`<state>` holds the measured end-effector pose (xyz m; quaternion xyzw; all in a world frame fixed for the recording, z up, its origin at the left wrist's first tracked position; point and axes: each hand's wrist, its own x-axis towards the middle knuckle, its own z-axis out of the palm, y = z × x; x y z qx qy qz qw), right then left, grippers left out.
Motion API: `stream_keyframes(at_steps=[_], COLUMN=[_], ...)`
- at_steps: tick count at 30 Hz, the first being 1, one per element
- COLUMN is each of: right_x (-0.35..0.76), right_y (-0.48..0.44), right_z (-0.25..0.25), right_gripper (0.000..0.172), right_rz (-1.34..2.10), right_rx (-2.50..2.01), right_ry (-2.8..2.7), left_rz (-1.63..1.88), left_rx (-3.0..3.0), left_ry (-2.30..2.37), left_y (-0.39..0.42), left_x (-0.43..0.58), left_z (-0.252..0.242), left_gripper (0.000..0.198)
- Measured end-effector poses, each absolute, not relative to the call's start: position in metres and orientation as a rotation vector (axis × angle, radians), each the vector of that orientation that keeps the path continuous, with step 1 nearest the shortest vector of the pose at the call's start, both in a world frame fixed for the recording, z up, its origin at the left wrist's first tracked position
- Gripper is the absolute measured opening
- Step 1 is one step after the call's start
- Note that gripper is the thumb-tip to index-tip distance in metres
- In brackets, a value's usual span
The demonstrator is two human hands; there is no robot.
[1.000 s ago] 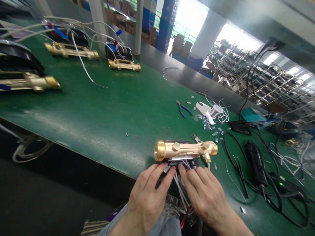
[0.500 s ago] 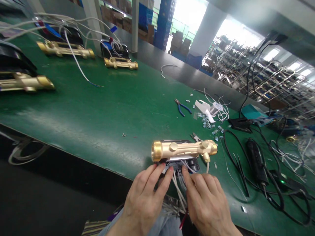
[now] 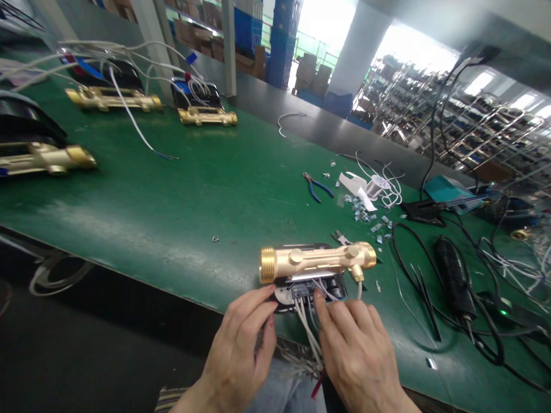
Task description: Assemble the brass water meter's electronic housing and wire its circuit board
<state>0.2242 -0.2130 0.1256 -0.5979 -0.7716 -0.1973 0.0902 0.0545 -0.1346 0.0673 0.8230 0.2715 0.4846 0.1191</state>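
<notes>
The right hand has a narrow grip on white wires at a black housing beneath a brass pipe body. The left hand rests open against the housing. Any writing there is too small to read.

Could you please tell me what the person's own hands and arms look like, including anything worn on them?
Both the left hand and right hand are bare, with no gloves or sleeves in view; the nails seem painted dark red.
</notes>
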Motion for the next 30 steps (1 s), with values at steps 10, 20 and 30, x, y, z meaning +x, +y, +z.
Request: stream_keyframes(at_steps=[10, 20, 30], right_x=[0.22, 0.223, 0.229], right_y=[-0.211, -0.212, -0.217], right_z=[0.128, 0.126, 0.118], right_gripper=[0.032, 0.032, 0.034], right_rz=[-0.586, -0.651, -0.749], right_rx=[-1.732, -1.725, -1.727], right_ry=[-2.219, -2.24, -2.334], left_rz=[1.308, 1.347, 1.493], left_rx=[2.648, 2.814, 2.767], left_ry=[0.463, 0.525, 0.437], left_y=[-0.126, -0.126, -0.115], left_x=[0.054, 0.063, 0.069], left_z=[0.066, 0.065, 0.072], left_gripper=[0.032, 0.015, 0.025])
